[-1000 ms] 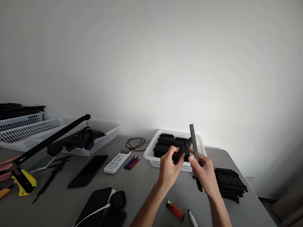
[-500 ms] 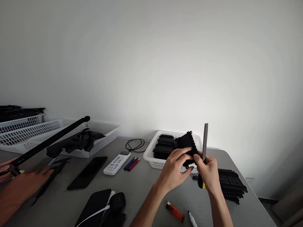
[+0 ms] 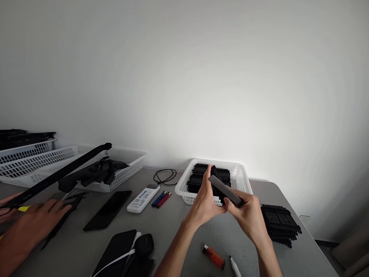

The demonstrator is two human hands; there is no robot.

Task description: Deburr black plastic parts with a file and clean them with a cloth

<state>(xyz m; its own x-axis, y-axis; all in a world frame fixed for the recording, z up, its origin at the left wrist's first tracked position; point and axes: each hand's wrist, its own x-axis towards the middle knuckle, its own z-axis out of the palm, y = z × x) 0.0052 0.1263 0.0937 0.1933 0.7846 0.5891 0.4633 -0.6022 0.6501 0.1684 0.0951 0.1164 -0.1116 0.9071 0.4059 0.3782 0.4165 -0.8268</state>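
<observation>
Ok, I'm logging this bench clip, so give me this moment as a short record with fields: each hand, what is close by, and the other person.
left hand: holds a small black plastic part above the table
right hand: grips a flat grey file, laid across the part
behind hands: white basket of black parts
right of hands: stack of black parts
near edge: orange lighter, white marker
co-worker: a hand at far left

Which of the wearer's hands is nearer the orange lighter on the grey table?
Left. The left hand is above the orange lighter; the right hand is farther right.
</observation>
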